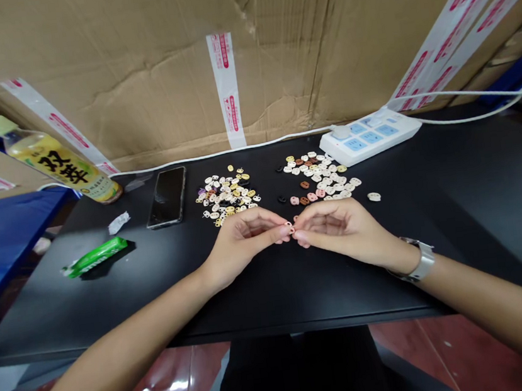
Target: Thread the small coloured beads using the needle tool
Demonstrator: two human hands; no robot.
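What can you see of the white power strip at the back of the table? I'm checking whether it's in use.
The power strip is a long, flat white block, plastic by its look, with pale blue socket faces on top. It lies flat on the black table at the back right, angled, close to the cardboard wall. A white plug sits in its left end. White cables run off to the right and along the wall to the left. Small buttons lie just in front of it.

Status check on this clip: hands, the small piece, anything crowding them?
Left hand and right hand pinch one small piece together. Button piles lie beyond, apart. Nothing crowds them.
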